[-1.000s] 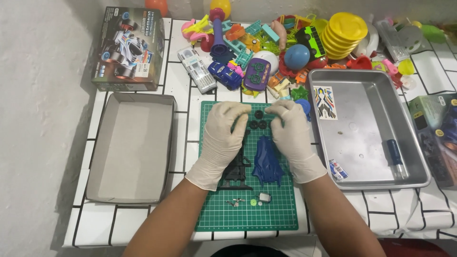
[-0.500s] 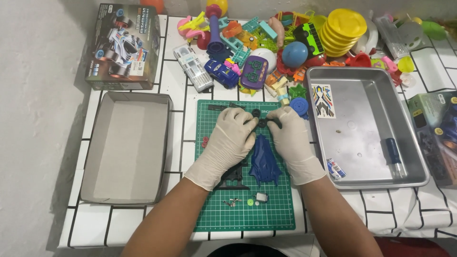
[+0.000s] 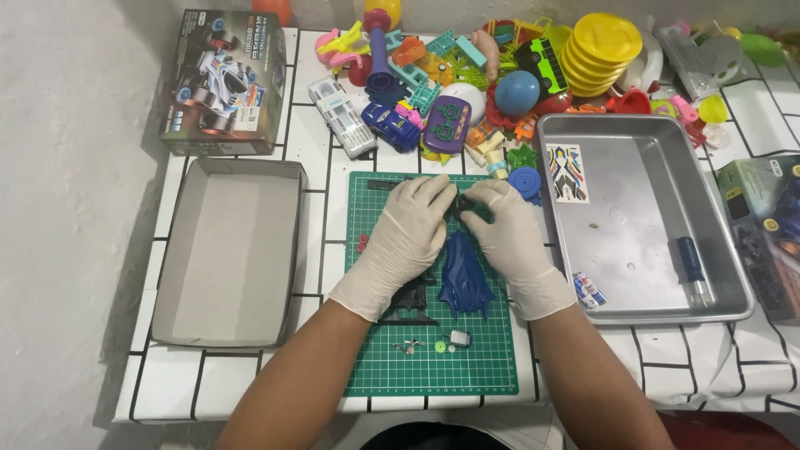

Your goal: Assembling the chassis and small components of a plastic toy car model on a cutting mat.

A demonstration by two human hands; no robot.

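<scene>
Both hands wear pale gloves over a green cutting mat [image 3: 492, 367]. My left hand [image 3: 406, 242] and my right hand [image 3: 510, 242] meet at the mat's far part, fingertips pinched together on small black toy-car parts [image 3: 464, 202]. A blue car body shell [image 3: 464, 275] lies on the mat between my wrists. A black chassis piece [image 3: 411, 302] shows under my left wrist. Small loose bits, a green gear and a small motor [image 3: 459, 338], lie nearer to me on the mat.
An open grey box lid [image 3: 229, 254] lies left of the mat, a printed toy-car box [image 3: 221, 79] behind it. A metal tray [image 3: 642, 225] on the right holds a screwdriver [image 3: 692, 268] and a sticker sheet [image 3: 567, 173]. Many colourful toys [image 3: 517, 67] crowd the far side.
Both hands stay at the mat's far part, working the small black parts; their fingertips have shifted slightly. The view has drifted a little.
</scene>
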